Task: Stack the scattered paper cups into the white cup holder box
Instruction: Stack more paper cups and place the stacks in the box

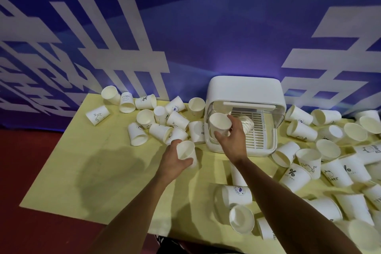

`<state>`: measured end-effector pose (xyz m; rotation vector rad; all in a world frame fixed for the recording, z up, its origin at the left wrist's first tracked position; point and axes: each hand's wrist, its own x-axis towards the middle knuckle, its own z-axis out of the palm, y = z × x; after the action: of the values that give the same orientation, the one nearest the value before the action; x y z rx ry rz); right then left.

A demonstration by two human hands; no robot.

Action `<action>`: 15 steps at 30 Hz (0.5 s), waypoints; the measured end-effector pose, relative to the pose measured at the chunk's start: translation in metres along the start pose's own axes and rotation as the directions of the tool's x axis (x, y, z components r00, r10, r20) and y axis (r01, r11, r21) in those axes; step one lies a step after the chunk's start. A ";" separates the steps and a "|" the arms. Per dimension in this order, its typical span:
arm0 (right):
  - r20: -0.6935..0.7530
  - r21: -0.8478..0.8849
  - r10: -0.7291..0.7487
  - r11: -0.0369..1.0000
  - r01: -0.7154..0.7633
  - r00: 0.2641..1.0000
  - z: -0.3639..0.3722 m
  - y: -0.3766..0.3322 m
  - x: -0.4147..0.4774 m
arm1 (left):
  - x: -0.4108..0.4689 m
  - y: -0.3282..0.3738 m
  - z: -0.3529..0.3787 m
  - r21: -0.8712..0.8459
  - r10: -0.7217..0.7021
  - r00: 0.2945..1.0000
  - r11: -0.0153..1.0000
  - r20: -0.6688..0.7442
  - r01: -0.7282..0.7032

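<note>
White box (245, 88) stands at the back of the yellow surface (82, 150), front open. Right hand (233, 140) grips one cup (220, 123) at the opening and hides part of a nested stack (248, 125) lying inside; the stack's count cannot be told. Left hand (175, 163) grips a second cup (186, 150) near the box. Left heap (144, 118): over a dozen tipped cups. Right heap (301, 130): larger, overlapping, cut off at the frame edge.

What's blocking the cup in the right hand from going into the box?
Nothing visible. The right hand holds the cup at the open front of the box. Inside, a stack of cups lies on the slotted tray just right of it, likely where it nests, not an obstacle.
</note>
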<state>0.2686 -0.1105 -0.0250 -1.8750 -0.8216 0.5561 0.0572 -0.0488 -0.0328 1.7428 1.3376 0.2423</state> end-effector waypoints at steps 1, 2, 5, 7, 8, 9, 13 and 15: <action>0.004 -0.002 0.001 1.000 -0.001 1.000 0.001 0.000 0.000 | 0.000 -0.001 -0.001 -0.004 -0.007 1.000 1.000 -0.005 0.007; 0.010 -0.008 -0.003 1.000 0.003 1.000 0.002 0.001 0.000 | 0.000 -0.003 -0.002 -0.006 -0.014 1.000 1.000 -0.008 0.014; 0.021 -0.065 -0.007 0.998 0.009 1.000 0.004 0.003 0.000 | 0.001 -0.005 -0.003 -0.007 -0.030 1.000 1.000 -0.002 0.030; 0.021 -0.106 0.004 0.994 -0.002 1.000 0.004 0.007 -0.003 | 0.003 -0.005 -0.003 -0.012 -0.027 1.000 1.000 -0.001 0.027; 0.022 -0.125 0.011 0.992 -0.008 1.000 0.004 0.010 -0.004 | 0.004 -0.003 -0.003 -0.010 -0.021 1.000 1.000 -0.002 0.021; 0.024 -0.145 0.009 0.989 -0.006 1.000 0.003 0.011 -0.007 | 0.005 -0.001 -0.002 -0.006 -0.015 1.000 1.000 -0.002 0.015; 0.033 -0.185 -0.044 0.982 0.049 0.998 -0.001 0.010 -0.022 | 0.009 0.009 0.001 0.002 0.004 1.000 1.000 0.002 -0.004; 0.092 -0.202 -0.101 0.972 0.118 0.991 -0.001 0.009 -0.033 | 0.011 0.016 0.003 -0.017 0.014 1.000 1.000 0.002 -0.014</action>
<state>0.2499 -0.1386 -0.0317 -1.9915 -1.0648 0.4952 0.0739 -0.0413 -0.0265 1.7386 1.3184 0.2587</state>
